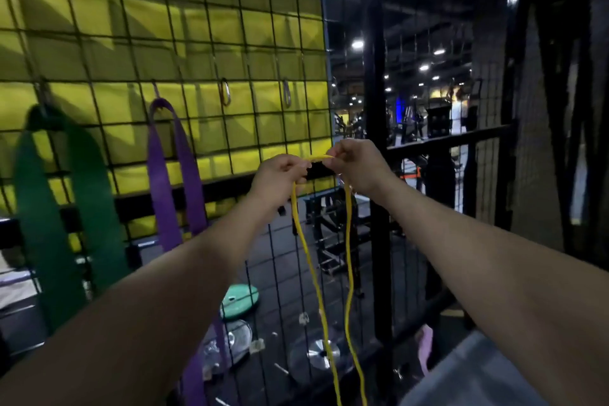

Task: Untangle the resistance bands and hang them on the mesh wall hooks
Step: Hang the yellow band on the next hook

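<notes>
Both hands are raised in front of the mesh [204, 53], near its right edge; the left hand [280, 176] and right hand [357, 165] each pinch the top of the yellow band [349, 273], a short span held taut between them, its two strands hanging free below the frame's bottom edge. The green band [43, 208] and purple band [164, 194] already hang from hooks toward the mesh's left edge; two bare hooks, one [225, 91] mid-mesh and one [286, 92] nearer the right edge, sit above the hands. Likely risks: the thin band slipping off a pinch as it lifts; the loop catching a mesh wire instead of the hook; the strands staying twisted and snagging the purple band. Room looks open straight upward to the right hook; the dark post [375, 109] bounds movement rightward.
</notes>
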Action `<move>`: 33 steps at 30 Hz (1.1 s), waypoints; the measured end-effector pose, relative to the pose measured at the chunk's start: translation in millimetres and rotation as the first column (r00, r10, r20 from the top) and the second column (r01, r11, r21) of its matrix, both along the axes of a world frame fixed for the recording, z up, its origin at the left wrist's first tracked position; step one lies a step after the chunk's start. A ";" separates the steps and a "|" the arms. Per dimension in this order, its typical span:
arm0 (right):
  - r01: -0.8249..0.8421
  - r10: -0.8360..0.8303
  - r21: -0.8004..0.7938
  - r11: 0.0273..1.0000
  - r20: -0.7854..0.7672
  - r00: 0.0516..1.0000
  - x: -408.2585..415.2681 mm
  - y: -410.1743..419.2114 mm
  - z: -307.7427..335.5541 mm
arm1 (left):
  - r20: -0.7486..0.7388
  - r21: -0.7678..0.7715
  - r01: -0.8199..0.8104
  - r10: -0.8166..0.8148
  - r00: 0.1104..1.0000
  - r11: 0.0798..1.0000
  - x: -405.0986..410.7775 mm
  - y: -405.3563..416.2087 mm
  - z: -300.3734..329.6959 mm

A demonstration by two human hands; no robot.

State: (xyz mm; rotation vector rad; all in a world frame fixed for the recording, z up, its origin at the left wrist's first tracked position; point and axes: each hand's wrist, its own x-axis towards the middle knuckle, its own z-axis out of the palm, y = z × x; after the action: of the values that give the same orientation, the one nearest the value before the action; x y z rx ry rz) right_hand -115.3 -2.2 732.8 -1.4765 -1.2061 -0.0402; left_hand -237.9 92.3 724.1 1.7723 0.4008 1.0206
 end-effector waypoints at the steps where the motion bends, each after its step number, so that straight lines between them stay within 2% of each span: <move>1: -0.020 0.020 0.025 0.999 -0.009 1.000 -4.3 5.5 6.9 | 0.015 -0.005 -0.017 0.017 1.000 1.000 -5.0 4.5 7.3; 5: -0.041 0.044 0.090 0.995 -0.029 0.999 -17.5 28.8 32.2 | 0.066 0.020 -0.052 0.050 0.997 0.998 -19.7 21.7 35.9; 12: -0.171 0.198 0.233 0.957 -0.096 0.976 -22.3 81.0 71.1 | 0.123 0.123 -0.170 0.155 0.980 0.978 -29.8 49.9 78.8; 20: -0.330 0.345 0.205 0.922 -0.043 0.938 -14.7 154.3 113.8 | 0.153 0.211 -0.428 0.403 0.902 0.879 -29.6 97.0 124.2; 24: -0.442 0.465 0.174 0.880 -0.125 0.876 -17.0 184.9 126.7 | 0.141 0.221 -0.548 0.529 0.837 0.807 -31.7 118.3 134.4; 25: -0.423 0.439 0.143 0.895 -0.109 0.892 -16.4 193.0 129.8 | 0.133 0.245 -0.562 0.547 0.826 0.790 -31.8 121.2 134.8; 27: -0.286 0.285 0.034 0.958 0.031 0.958 -13.7 206.3 135.4 | 0.119 0.319 -0.593 0.589 0.799 0.740 -31.2 125.1 135.2; 29: -0.160 0.162 -0.025 0.987 0.121 0.979 -12.8 215.5 139.3 | 0.121 0.353 -0.606 0.607 0.785 0.713 -29.7 128.6 136.5; 33: -0.231 0.232 -0.023 0.973 0.028 0.972 -16.8 228.5 147.0 | 0.089 0.372 -0.613 0.630 0.771 0.697 -28.7 136.9 139.3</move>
State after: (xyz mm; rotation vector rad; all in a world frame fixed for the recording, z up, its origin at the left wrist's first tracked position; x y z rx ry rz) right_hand -132.1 226.3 879.8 -1.3475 -1.4004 0.1084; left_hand -266.6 229.2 863.4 2.0602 0.9352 1.6292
